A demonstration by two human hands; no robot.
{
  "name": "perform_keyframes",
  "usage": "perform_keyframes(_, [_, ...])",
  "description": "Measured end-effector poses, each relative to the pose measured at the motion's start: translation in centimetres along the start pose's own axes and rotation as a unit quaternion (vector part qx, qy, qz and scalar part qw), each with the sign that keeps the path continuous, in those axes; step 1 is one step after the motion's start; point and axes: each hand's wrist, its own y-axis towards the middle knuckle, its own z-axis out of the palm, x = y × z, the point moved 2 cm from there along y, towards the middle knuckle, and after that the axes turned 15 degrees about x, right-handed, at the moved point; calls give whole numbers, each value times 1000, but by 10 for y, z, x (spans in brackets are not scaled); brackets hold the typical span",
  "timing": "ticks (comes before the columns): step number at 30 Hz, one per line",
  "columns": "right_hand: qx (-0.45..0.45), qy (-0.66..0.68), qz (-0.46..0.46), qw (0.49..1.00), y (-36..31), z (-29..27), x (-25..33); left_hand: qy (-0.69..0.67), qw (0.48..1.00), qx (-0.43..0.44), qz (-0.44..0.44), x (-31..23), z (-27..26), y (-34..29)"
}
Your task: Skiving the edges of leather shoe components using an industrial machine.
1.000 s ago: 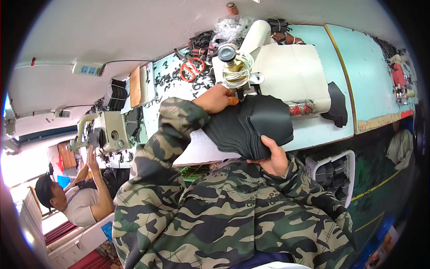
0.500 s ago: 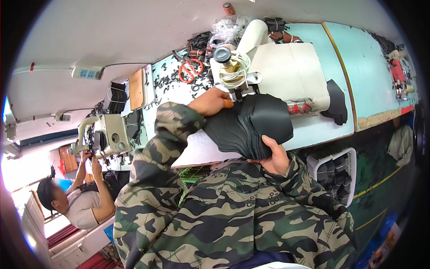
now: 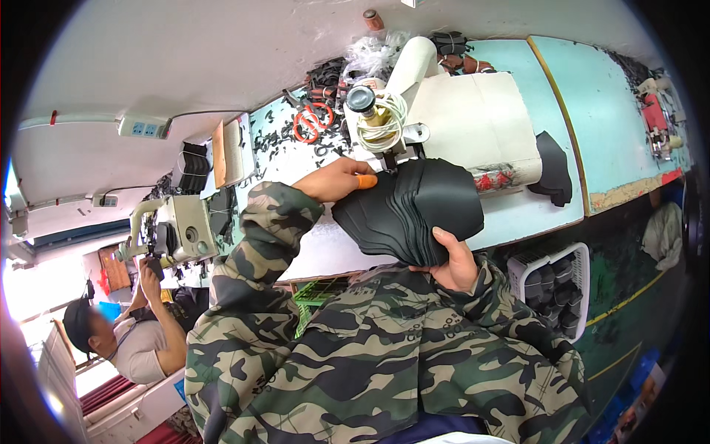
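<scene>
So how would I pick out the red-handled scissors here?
Start at the white sewing machine on the pale blue worktable. Just left of its thread cone lie the red-handled scissors, among black offcuts; their red loops are the only bright colour there.

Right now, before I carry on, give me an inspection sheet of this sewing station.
Surface: pale blue table, worn along its front edge.
Job's things: fanned stack of black cut pieces held at the white sewing machine.
Clutter: red-handled scissors, black offcuts, a single black piece lying on the table.
Hands: left hand, orange cot on one finger, touches the stack's upper edge; right hand grips it from below.
Cables: a white cord runs to a wall power strip.
Surroundings: white basket of dark pieces; a co-worker at another machine.
</scene>
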Motion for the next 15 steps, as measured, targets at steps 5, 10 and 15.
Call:
perform_keyframes(5, [-9, -10, 16, 1000, 1, 3, -3, 123, 989, -2, -82, -25, -2, 10])
perform_keyframes(10, [5, 8, 1, 1000, -1, 3, 1, 62, 998, 15, 27, -12, -8, 9])
perform_keyframes(15, [-16, -17, -15, 1000, -2, -2, -1, 14, 999, 28, -7, 0, -3, 6])
